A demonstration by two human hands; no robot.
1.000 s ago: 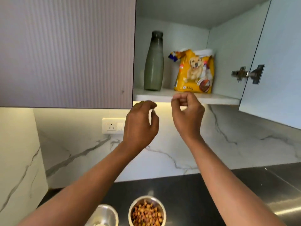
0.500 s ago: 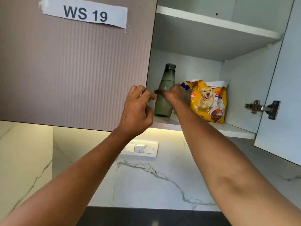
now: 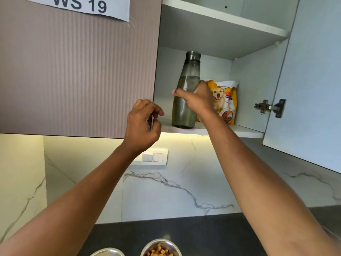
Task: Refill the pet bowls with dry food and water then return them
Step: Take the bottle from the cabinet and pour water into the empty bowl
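- Overhead, at 12 o'clock in the view, a cupboard (image 3: 254, 89) has its right door (image 3: 313, 80) swung open and its left door (image 3: 77, 71) closed. A label (image 3: 79, 4) reading "WS 19" sits at the closed door's 12 o'clock.
- The bottle (image 3: 184, 108), dark, capped and partly filled with water, stands upright at the 9 o'clock end of the lower shelf (image 3: 245, 131).
- The right hand (image 3: 198, 99) grips the bottle at mid-height, with the thumb across the front and the fingers wrapped round the far side.
- The bottle's base seems to rest on the shelf, though the view from below leaves that unsure.
- The yellow bag (image 3: 226, 102) of dog food stands just beside the bottle at its 3 o'clock, partly hidden by the right hand.
- The left hand (image 3: 142, 126) hangs in the air at the bottle's 8 o'clock, by the closed door's lower corner. Its fingers are loosely curled and hold nothing.
- A hinge (image 3: 269, 108) sits on the open door at the bag's 3 o'clock.
- A switch plate (image 3: 153, 157) is on the marble wall (image 3: 147, 196) at the left hand's 6 o'clock.
- Two steel bowls sit on the dark counter (image 3: 212, 235) at 6 o'clock, cut by the frame edge. The right bowl (image 3: 166, 241) holds kibble (image 3: 159, 252); of the left bowl (image 3: 108, 251), only the rim shows.
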